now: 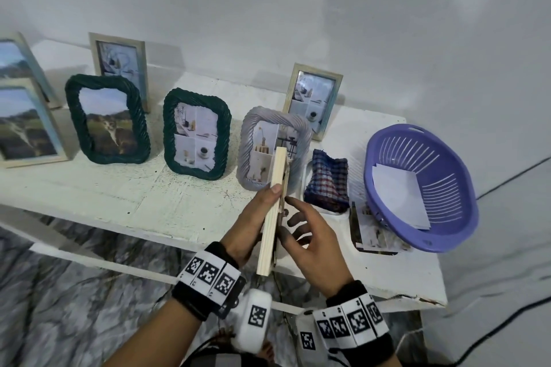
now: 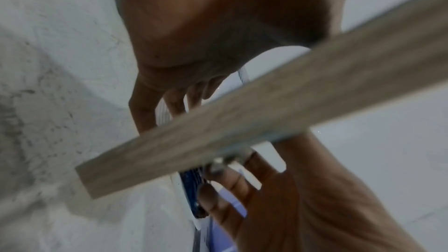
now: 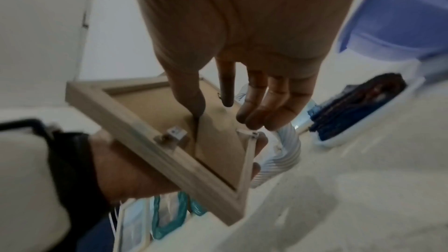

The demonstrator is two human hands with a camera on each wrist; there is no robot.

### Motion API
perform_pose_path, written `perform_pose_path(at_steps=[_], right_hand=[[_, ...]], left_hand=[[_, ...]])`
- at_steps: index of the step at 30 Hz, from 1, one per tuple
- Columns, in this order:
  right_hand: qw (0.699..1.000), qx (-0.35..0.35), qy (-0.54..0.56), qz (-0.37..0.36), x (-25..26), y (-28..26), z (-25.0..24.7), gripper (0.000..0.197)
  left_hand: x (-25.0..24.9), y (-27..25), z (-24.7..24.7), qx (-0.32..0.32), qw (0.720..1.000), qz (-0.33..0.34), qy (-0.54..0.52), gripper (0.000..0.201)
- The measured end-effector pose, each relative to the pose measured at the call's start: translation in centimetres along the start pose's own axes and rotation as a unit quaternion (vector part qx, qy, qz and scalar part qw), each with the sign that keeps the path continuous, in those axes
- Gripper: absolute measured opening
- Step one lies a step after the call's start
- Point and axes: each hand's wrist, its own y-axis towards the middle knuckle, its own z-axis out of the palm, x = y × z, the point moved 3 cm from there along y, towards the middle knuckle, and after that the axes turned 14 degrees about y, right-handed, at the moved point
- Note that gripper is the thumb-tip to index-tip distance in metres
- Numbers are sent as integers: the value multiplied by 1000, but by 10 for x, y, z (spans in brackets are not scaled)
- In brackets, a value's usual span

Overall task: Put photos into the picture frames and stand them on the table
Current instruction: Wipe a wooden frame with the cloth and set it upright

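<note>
I hold a light wooden picture frame edge-on above the table's front edge. My left hand grips it from the left, with the thumb on its upper rim. My right hand is at its back with the fingers spread. In the right wrist view the frame's brown backing faces me, and my right hand's thumb presses on the seam of the fold-out stand. The frame's front is hidden. Loose photos lie on the table at the right, partly under a basket.
Several filled frames stand on the white table: two dark green ones, a grey twisted one just behind my hands, and wooden ones further back. To the right lie a checked cloth and a purple basket holding white paper.
</note>
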Motion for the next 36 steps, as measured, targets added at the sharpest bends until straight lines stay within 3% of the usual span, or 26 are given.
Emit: perform_pose_path(at_steps=[3, 4, 7, 9, 11, 12, 14, 15, 17, 19, 21, 26, 28, 33, 36], right_hand=[[981, -10, -185, -53, 4, 0, -2, 45], [968, -22, -238, -75, 8, 0, -3, 43], [920, -74, -347, -167, 17, -1, -9, 27], [894, -110, -395, -183, 19, -3, -11, 21], [893, -135, -405, -143, 21, -8, -11, 27], [917, -134, -362, -97, 22, -9, -11, 29], [980, -122, -155, 34, 22, -10, -10, 26], [988, -115, -38, 97, 22, -10, -10, 25], [963, -117, 164, 178, 26, -12, -9, 29], [918, -122, 311, 213, 26, -13, -10, 43], [895, -127, 364, 224, 25, -13, -16, 57], [838, -90, 466, 270, 21, -13, -28, 73], [824, -54, 489, 282, 22, -15, -26, 80], [814, 3, 509, 278, 32, -9, -16, 69], [836, 5, 482, 264, 38, 1, -12, 64]], left_hand=[[-6, -1, -1, -13, 998, 30, 62, 61], [-7, -1, -3, -26, 996, 31, 79, 63], [-9, -4, -9, -49, 992, 9, 118, 99], [-14, -8, -10, -52, 991, 13, 125, 95], [-17, -8, -11, -53, 990, 9, 131, 92], [-18, -7, -10, -55, 989, 17, 140, 94], [-20, -9, -8, -57, 984, 35, 166, 102], [-20, -9, -7, -58, 982, 35, 178, 109], [-24, -14, -6, -76, 974, 52, 207, 111], [-25, -19, -9, -97, 967, 60, 227, 114], [-24, -23, -14, -111, 967, 59, 223, 118], [-29, -25, -24, -81, 980, 46, 174, 71], [-35, -25, -25, -65, 986, 27, 152, 68], [-42, -23, -22, -18, 994, -16, 107, 79], [-48, -23, -28, -9, 993, -45, 110, 84]])
